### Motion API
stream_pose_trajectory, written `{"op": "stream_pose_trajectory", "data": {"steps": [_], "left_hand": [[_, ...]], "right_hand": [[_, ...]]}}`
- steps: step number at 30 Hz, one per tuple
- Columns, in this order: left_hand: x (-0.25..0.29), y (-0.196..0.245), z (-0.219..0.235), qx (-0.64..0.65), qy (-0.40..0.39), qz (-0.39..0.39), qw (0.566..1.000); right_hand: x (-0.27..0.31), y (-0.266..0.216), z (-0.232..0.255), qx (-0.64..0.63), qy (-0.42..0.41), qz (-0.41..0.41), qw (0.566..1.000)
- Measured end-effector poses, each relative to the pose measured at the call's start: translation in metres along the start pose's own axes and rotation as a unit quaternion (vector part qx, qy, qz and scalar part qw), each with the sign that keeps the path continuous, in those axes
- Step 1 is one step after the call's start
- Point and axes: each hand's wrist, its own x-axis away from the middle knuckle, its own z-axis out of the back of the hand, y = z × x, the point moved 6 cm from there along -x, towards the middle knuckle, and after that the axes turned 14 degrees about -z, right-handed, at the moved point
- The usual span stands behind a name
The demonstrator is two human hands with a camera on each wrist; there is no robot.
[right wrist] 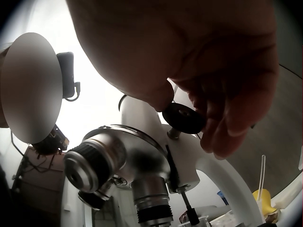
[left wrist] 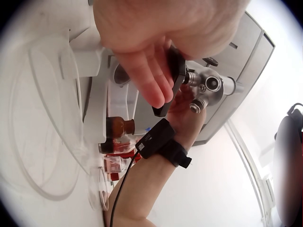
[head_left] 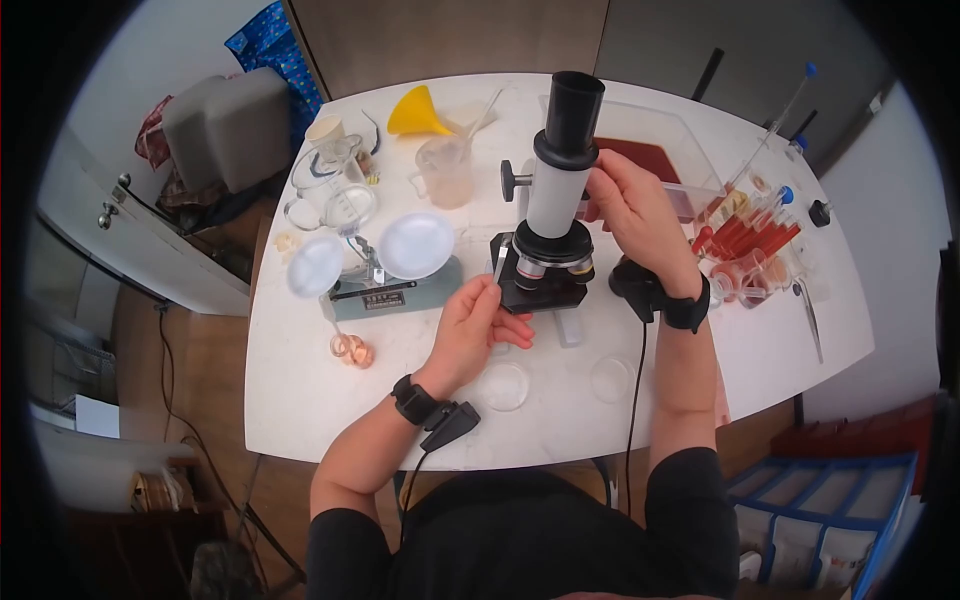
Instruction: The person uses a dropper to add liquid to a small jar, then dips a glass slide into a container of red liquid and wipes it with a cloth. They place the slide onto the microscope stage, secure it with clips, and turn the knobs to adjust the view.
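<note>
Nearest the person, two clear petri dishes (head_left: 503,384) are lying on the white tabletop (head_left: 300,400), just in front of the microscope (head_left: 553,215). The left hand (head_left: 478,325) is reaching toward the black stage at the microscope's base, its fingers pinching a thin glass slide (head_left: 500,265) that is standing nearly upright beside the stage's left edge. The microscope is standing upright near the middle of the tabletop, its black eyepiece tube pointing up. The right hand (head_left: 635,215) is wrapping around the right side of the microscope's arm; in the right wrist view its fingers (right wrist: 227,127) are curling at the black focus knob (right wrist: 183,118), touching it. To the left a balance scale (head_left: 385,265) with two white pans is sitting, and to the right a rack of red-filled tubes (head_left: 745,235). Farther back a plastic beaker (head_left: 445,170) and a yellow funnel (head_left: 418,112) are resting near the far edge.
</note>
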Motion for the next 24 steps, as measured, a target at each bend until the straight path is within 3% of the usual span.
{"op": "stream_pose_trajectory", "data": {"steps": [10,16,19,22,24], "left_hand": [[0.002,-0.002,0.0,-0.011,0.009,0.013,1.0],[0.001,-0.001,0.0,-0.011,-0.004,0.01,1.0],[0.001,0.0,0.001,-0.01,-0.001,0.013,1.0],[0.001,-0.002,0.001,-0.005,0.001,0.007,1.0],[0.003,-0.003,0.002,-0.005,-0.001,0.004,1.0]], "right_hand": [[0.004,-0.004,0.002,-0.013,-0.018,0.015,1.0],[0.005,-0.009,0.004,0.016,0.005,0.137,0.99],[0.0,-0.001,0.006,-0.031,-0.022,0.101,0.994],[-0.001,0.003,0.006,-0.108,-0.058,-0.003,0.992],[-0.004,0.006,0.002,-0.039,-0.028,0.007,0.999]]}}
